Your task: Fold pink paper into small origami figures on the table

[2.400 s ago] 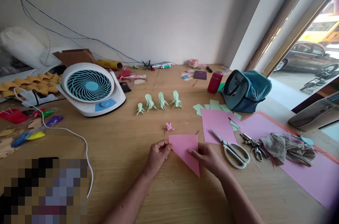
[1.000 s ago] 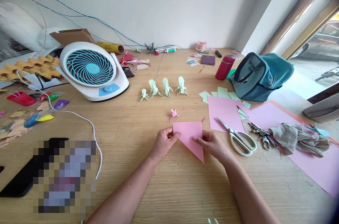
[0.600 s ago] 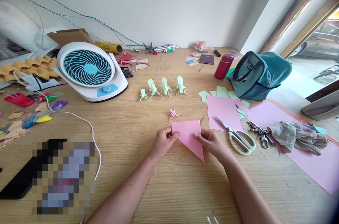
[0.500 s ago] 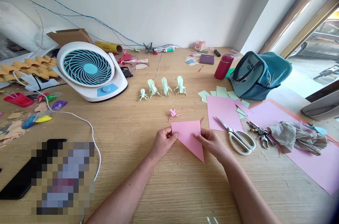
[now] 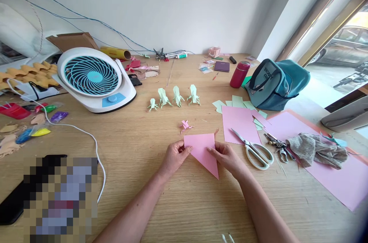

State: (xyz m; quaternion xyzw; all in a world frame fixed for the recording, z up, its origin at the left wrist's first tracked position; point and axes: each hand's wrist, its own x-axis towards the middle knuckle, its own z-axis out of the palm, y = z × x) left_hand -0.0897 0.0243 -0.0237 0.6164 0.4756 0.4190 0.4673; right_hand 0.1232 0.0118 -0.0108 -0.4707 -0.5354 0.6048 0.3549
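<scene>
Between my two hands is a pink sheet of paper, folded to a shape with a straight far edge and a point toward me. My left hand pinches its left edge, thumb on top. On the right side my right hand grips it the same way, fingers mostly hidden underneath. Just beyond the paper lies a small pink origami figure. Farther back stand several pale green origami figures in a row. White-handled scissors lie to the right of my right hand, partly over a flat pink sheet.
A white fan stands at the left, its cable running toward me. To the right are keys, a grey cloth, a red flask and a teal bag. A black phone-like object lies front left.
The whole view has shifted slightly, so things appear a little farther left and lower. My hands hold the pink paper in the same grip, with no clear change in the fold.
</scene>
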